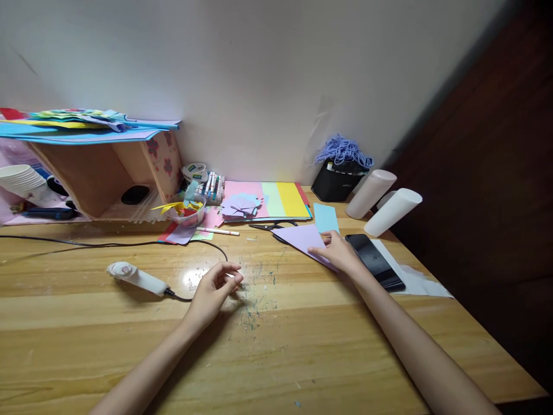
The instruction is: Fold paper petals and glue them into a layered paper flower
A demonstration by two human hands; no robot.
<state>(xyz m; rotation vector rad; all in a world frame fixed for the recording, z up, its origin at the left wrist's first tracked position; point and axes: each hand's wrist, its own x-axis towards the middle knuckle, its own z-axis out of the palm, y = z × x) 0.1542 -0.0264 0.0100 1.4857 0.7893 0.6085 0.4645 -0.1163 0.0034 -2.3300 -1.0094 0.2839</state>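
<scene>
Between thumb and fingers, my right hand [339, 252] pinches a lilac sheet of paper [302, 237], which looks triangular, perhaps folded. It is held just over the table, partly covering black-handled scissors [285, 223]. My left hand [218, 285] hovers above the table with fingers loosely curled and a gap to the thumb; I see nothing in it. To its left lies a white corded handheld tool [142, 280]. A light blue paper piece [326, 219] is just beyond my right hand, and a black phone-like object [375, 262] lies to its right.
Coloured paper sheets [291, 199] with lilac cut pieces [242, 204] lie by the wall. Left of them are a tub of scraps [190, 216], markers [211, 184] and an open box [108, 173]. White rolls [393, 213] and a black holder with blue yarn [339, 181] stand at right.
</scene>
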